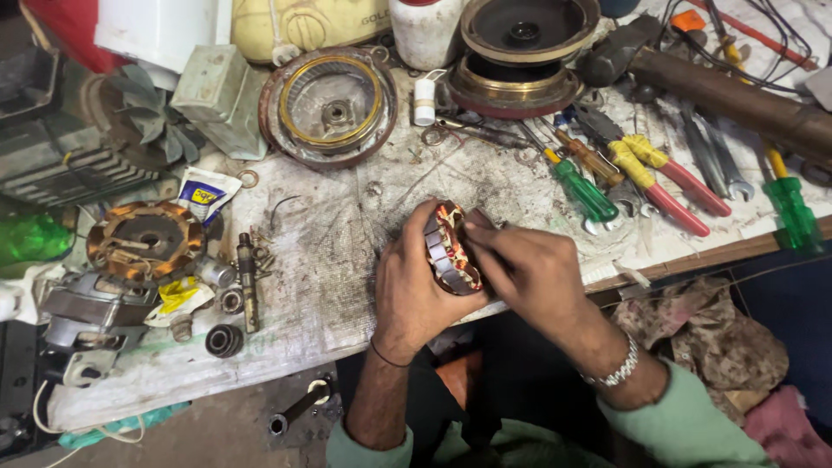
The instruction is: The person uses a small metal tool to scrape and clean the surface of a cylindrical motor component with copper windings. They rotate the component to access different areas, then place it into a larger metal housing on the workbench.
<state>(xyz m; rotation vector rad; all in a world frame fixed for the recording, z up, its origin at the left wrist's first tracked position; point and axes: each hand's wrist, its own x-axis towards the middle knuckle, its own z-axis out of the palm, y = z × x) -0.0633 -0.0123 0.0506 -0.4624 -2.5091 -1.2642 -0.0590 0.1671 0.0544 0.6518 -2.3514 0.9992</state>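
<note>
- Hands first: left hand (414, 286) is wrapped around a small motor stator (451, 250), fingers curled over its near side, gripping it just above the front edge of the counter (347, 251).
- Right hand (524, 269) is pressed against the other side of the same stator, fingers closed down on its top and right face, so both hands are clamped on it.
- Stator itself is a stack of grey steel plates with copper-coloured windings showing on top, held tilted on its side.
- Right wrist has a silver chain bracelet (617, 371), left wrist has a thin dark band (387, 356); both sleeves are pale green.
- Off to the right of the hands lies a green-handled screwdriver (582, 188), pretty near, and past it pliers with red and yellow grips (667, 182).
- Another green screwdriver (790, 211) sits at the far right edge.
- At the back of the counter there's a round rusty motor cover (329, 106) and a second round housing (520, 56) beside it.
- Left side has a flat wound coil disc (146, 243), a steel shaft (248, 282), a small bearing (224, 340) and a little yellow and blue sachet (206, 195).
- Counter top is covered in grimy pale sheeting.
</note>
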